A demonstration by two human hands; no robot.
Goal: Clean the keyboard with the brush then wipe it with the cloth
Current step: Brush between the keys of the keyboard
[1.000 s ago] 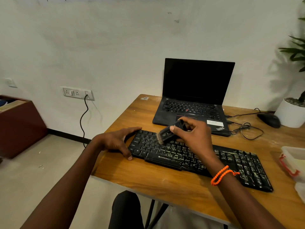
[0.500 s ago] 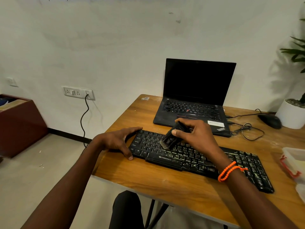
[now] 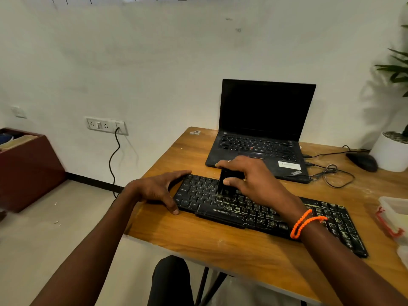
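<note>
Fingers and thumb of the right hand [image 3: 251, 184] are pinching a small black brush [image 3: 227, 181], which is standing nearly upright with its lower end touching the keys in the left half of the black Zebronics keyboard [image 3: 260, 214]. An orange beaded bracelet [image 3: 305, 223] is circling that wrist. The left hand [image 3: 159, 189] is lying spread against the keyboard's left end, forefinger reaching along the far corner and thumb pressing at the near corner, holding nothing but bracing the board. The keyboard is lying slantwise across the wooden desk [image 3: 220, 246], its keys looking dusty and pale-smudged toward the right. Just behind it a black ThinkPad laptop [image 3: 265, 129] is sitting open with a dark screen. Farther right, a black mouse [image 3: 362, 161] and a loose coil of cable [image 3: 335, 175] are resting near a white plant pot [image 3: 389, 154]. A clear container with a red clasp [image 3: 391, 214] is showing at the desk's right edge.
</note>
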